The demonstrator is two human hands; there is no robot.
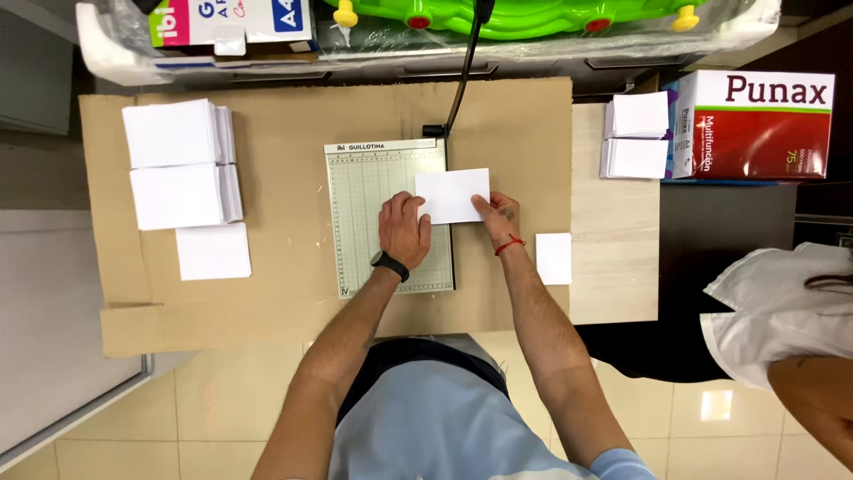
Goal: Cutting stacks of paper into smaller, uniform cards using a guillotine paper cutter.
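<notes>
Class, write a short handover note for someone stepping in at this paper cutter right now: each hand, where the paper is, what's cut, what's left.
Left hand presses flat on the cutter, touching the sheet.
Right hand pinches the sheet's right edge.
Blade arm is raised; the sheet overhangs the cutting edge, uncut.
Done: cut stacks at left, one small piece at right.
Left: more stacks by the red box.

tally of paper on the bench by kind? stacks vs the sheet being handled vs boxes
Cut white paper stacks: 6 (left; right)
Sheet on the cutter, held by both hands: 1
Red-and-white paper box: 1
Total: 8
</notes>
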